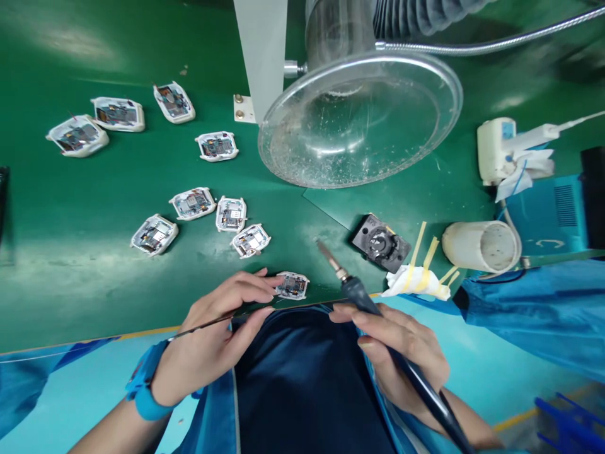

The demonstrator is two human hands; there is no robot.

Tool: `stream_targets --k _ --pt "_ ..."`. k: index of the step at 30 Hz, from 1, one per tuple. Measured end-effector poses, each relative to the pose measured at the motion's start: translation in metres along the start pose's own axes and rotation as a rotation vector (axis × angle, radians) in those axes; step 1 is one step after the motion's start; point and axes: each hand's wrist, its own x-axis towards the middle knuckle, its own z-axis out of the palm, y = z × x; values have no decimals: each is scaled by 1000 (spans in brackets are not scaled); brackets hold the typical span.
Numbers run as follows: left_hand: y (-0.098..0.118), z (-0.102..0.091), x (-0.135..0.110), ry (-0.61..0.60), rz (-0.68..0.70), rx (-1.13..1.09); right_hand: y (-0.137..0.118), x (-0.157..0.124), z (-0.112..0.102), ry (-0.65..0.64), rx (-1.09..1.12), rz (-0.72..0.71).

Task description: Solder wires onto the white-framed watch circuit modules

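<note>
In my right hand is a soldering iron, its metal tip pointing up and left above the green table. My left hand is closed round thin dark tweezers, which lie across the palm; their far end is hard to make out. The left fingertips touch the edge of a small white watch case with its circuit board exposed, near the table's front edge. Just beyond that hand lie more open watch cases, such as one case and another case. The iron's tip is apart from all of them.
A clear fume extractor hood hangs over the table's back middle. On the right are a black block, white cloth with yellow strips, a white cylinder and a blue box. Several watch cases lie at back left.
</note>
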Motion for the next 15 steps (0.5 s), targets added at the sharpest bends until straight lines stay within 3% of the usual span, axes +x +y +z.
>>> stream_targets --k 5,11,15 --pt "3 0 1 -28 30 66 3 -2 11 -19 122 -5" --pt "2 6 0 41 25 58 6 8 27 -141 -9 -103" --pt "1 8 0 81 24 17 15 7 40 -149 -61 -157"
